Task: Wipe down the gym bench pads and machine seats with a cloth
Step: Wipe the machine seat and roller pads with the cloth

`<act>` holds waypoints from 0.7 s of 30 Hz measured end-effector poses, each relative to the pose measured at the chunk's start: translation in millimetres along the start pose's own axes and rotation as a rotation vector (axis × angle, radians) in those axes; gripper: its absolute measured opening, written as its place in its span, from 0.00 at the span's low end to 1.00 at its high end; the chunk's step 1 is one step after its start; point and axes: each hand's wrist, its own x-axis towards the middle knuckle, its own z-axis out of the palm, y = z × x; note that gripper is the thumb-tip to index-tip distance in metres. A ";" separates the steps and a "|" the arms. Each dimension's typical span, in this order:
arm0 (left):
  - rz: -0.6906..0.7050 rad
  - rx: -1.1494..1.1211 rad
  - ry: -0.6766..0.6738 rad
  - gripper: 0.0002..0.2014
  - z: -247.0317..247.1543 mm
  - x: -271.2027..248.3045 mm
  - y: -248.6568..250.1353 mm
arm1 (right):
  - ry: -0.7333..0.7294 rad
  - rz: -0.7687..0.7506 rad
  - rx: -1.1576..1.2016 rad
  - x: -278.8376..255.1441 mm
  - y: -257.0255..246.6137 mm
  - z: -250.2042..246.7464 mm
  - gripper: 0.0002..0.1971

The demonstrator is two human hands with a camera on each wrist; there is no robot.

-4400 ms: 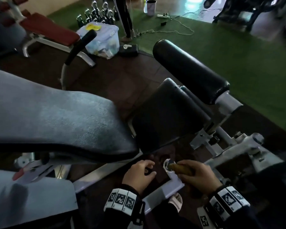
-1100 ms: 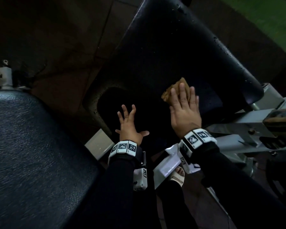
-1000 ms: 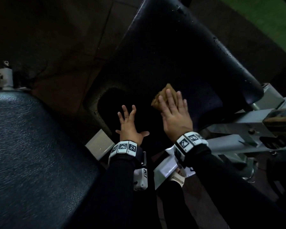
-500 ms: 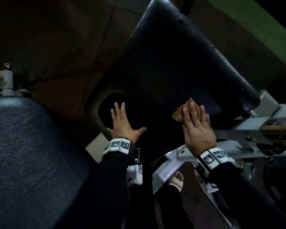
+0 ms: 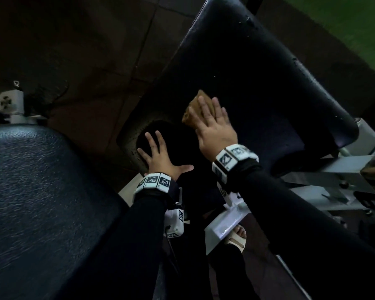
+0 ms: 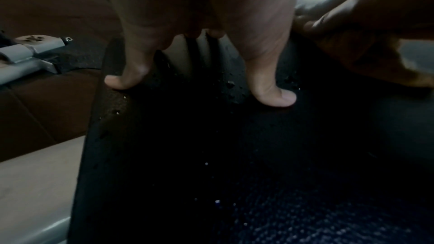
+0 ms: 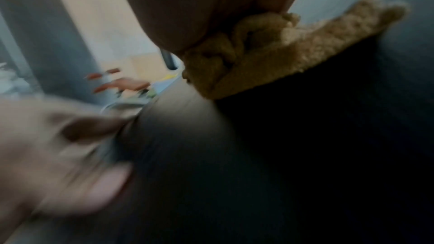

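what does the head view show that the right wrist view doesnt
Only the head view shows both wrists with their marker bands, the right hand lying flat with straight fingers on the cloth, the left hand spread flat on the pad, a second textured pad at left, the grey frame and a sandalled foot.

Only the right wrist view shows the cloth's fuzzy, bunched underside close up, and blurred red benches far off.

Both show the tan cloth pressed on the dark pad, with the left hand nearby.
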 end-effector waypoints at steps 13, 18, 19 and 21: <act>-0.013 -0.029 -0.021 0.69 1.4 -0.6 0.9 | 0.095 0.236 0.003 -54.6 66.2 -20.2 0.29; -0.013 -0.026 -0.023 0.69 1.1 -0.8 2.2 | 0.074 0.250 0.036 17.3 37.8 -24.5 0.29; -0.012 -0.022 -0.019 0.69 1.3 -0.9 2.5 | 0.070 0.225 0.034 23.0 29.1 -21.3 0.29; -0.009 -0.016 -0.008 0.69 1.4 -1.5 3.0 | 0.070 0.162 0.019 21.2 12.5 -11.9 0.30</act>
